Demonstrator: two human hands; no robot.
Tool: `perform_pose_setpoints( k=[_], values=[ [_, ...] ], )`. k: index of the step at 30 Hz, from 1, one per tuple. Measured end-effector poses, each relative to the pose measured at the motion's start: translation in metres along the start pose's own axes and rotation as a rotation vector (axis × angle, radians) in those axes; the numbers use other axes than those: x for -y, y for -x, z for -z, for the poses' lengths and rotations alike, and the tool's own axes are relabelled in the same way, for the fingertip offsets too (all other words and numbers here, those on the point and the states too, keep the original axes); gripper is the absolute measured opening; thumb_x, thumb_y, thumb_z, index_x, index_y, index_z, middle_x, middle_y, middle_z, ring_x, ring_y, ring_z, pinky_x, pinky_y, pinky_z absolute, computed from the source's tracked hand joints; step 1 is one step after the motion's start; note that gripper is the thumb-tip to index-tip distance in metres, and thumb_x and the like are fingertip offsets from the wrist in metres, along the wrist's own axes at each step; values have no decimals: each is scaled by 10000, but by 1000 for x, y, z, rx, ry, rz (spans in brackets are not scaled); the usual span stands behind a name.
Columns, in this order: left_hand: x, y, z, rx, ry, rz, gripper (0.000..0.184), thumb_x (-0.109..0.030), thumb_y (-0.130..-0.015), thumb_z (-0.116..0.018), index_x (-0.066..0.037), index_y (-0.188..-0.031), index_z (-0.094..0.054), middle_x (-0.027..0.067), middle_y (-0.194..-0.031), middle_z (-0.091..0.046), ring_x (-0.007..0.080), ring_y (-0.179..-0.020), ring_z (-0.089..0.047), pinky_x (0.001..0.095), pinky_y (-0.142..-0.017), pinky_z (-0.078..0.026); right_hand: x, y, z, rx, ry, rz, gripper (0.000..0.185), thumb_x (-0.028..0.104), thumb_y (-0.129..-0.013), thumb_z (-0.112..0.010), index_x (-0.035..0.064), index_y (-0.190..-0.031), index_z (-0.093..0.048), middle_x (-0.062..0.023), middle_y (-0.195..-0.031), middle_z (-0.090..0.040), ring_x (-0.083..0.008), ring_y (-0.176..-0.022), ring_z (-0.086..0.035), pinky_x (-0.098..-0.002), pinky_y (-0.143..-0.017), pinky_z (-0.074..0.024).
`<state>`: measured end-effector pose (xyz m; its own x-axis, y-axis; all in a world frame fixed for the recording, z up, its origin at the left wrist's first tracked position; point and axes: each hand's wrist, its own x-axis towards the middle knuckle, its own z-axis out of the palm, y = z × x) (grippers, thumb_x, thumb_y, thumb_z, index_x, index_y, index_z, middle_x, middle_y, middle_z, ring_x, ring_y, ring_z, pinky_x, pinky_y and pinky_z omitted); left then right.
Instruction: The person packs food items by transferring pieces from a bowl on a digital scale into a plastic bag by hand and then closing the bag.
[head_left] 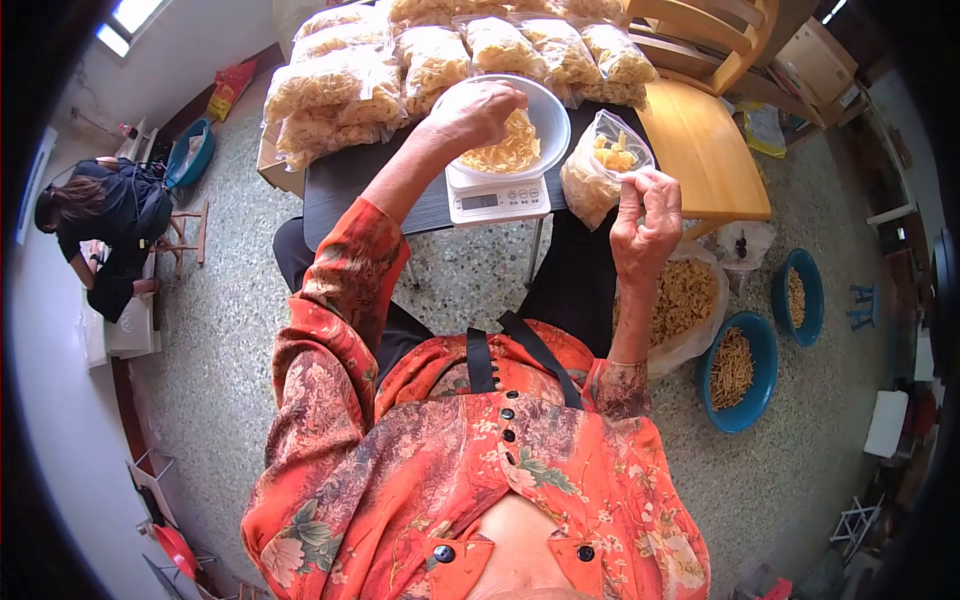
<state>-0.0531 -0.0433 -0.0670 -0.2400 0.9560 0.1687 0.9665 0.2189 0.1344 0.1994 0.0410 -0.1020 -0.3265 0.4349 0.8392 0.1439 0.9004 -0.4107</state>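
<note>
My left hand (475,112) is curled closed over a white bowl (556,120) that holds pale yellow dried slices (508,150). Whatever is in its fingers is hidden from view. Under the bowl stands a white digital scale (497,202) with a small display and buttons. Farther right, my right hand (648,220) pinches the rim of a clear plastic bag (590,190). The bag's mouth gapes, and yellow slices show inside it. It sits upright at the right edge of the dark table (345,190).
Filled bags (435,62) are stacked along the table's far side. A wooden chair (690,150) stands at right. Below it lie a large open bag of slices (690,300) and blue basins (738,372) with sticks or pieces. Another person (105,210) sits far left.
</note>
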Motion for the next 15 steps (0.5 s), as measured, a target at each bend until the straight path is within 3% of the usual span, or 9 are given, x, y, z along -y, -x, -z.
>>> perform_pose_setpoints(
  k=[2, 6, 12, 14, 15],
  values=[
    [-5, -1, -1, 56, -36, 25, 495, -34, -766, -666, -149, -1247, -640, 78, -1196, -654, 275, -1155, -610, 402, -961, -508, 0, 0, 1, 6, 6, 5, 43, -1, -863, -688, 8, -901, -668, -118, -914, -636, -279, -866, -642, -383, -762, -533],
    [2, -11, -13, 145, -66, 60, 514, -27, -756, -664, -152, -1253, -630, 87, -1203, -648, 278, -1147, -612, 409, -946, -513, 3, -1, 1, 11, 2, -14, 47, 2, -864, -689, 10, -908, -671, -114, -910, -635, -275, -869, -642, -380, -765, -534],
    [5, -7, -16, 56, 8, 30, 396, -33, -731, -685, -119, -1118, -683, 96, -1040, -688, 300, -1024, -649, 416, -894, -519, 2, 0, 0, 15, 5, -7, 46, 2, -865, -686, 9, -909, -673, -110, -902, -634, -274, -868, -642, -381, -766, -534],
    [5, -7, -13, 35, 26, 72, 221, -45, -733, -677, -98, -945, -711, 106, -910, -696, 306, -935, -667, 414, -832, -530, 2, 0, 0, 15, -1, -11, 46, 2, -866, -686, 10, -909, -673, -110, -900, -634, -274, -866, -642, -381, -764, -534],
    [4, -7, -12, 34, 26, 71, 221, -45, -733, -677, -98, -945, -711, 106, -910, -696, 306, -935, -667, 414, -832, -530, 2, -1, 0, 15, -1, -10, 48, 2, -864, -686, 10, -910, -674, -110, -899, -633, -276, -863, -642, -382, -763, -534]
  ],
)
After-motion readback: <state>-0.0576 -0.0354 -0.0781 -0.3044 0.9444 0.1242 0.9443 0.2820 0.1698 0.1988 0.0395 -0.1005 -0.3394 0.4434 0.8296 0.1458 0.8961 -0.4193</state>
